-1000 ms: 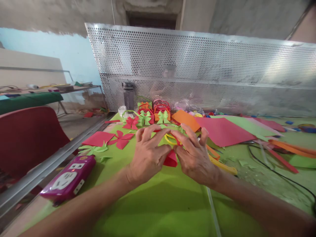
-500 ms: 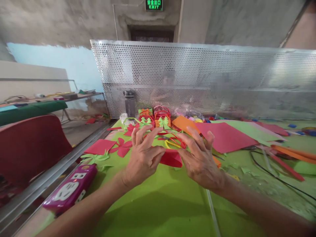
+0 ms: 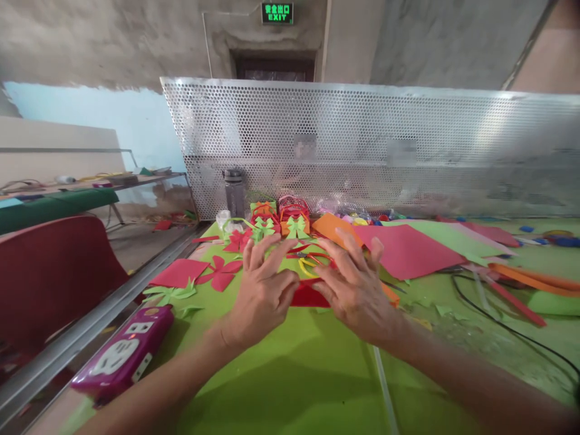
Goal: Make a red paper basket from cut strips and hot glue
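Between my two hands is a small piece of folded red paper, held low over the green table top. The thumb and index finger of my left hand pinch its left end, the other fingers raised. My right hand has its thumb and index finger at the right end, with the remaining fingers spread upward. Just beyond the paper lie yellow and red looped handles, partly hidden by my fingers. A red paper flower and a red sheet rest left of my left hand.
A purple power strip lies at the left edge. Small paper bags with green bows and a grey bottle stand before the perforated metal screen. Pink sheets and a black cable occupy the right.
My right hand has shifted left over the red paper, closer to my left hand, covering more of its right end. The camera view has moved slightly.
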Available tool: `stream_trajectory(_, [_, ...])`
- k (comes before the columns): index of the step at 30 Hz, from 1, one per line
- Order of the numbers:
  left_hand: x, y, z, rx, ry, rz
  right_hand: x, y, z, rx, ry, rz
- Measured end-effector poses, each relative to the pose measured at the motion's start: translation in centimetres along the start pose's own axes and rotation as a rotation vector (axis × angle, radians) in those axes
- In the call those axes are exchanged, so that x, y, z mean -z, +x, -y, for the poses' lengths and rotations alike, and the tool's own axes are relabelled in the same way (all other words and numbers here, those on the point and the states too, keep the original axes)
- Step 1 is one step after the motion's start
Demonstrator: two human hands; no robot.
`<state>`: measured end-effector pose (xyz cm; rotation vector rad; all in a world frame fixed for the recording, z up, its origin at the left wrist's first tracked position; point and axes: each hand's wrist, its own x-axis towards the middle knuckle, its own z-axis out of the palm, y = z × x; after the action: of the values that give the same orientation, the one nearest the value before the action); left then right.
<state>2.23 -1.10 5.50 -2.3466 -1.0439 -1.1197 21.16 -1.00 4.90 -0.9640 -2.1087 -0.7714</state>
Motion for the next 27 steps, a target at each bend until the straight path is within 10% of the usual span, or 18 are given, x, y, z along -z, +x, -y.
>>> stream_trajectory(6, [0.0,0.1,-0.7,0.007,-0.140,-0.063,-0.1,0.3,1.0,-0.002,0.071,0.029])
stream_trajectory(10, [0.4,0.6,0.5,0.298,-0.430,-0.247,0.1,0.7,0.1,-0.117,0.254,-0.073])
stream_trajectory(17, [-1.0,0.4,0.0,0.696,-1.206,0.167,-0.2,0.3,0.0,-0.129,0.342,-0.117])
stream_trajectory(27, [-1.1,0.0,-1.3,0.691,-1.240,0.133,-0.5,0.2,0.5,-0.096,0.382,-0.069])
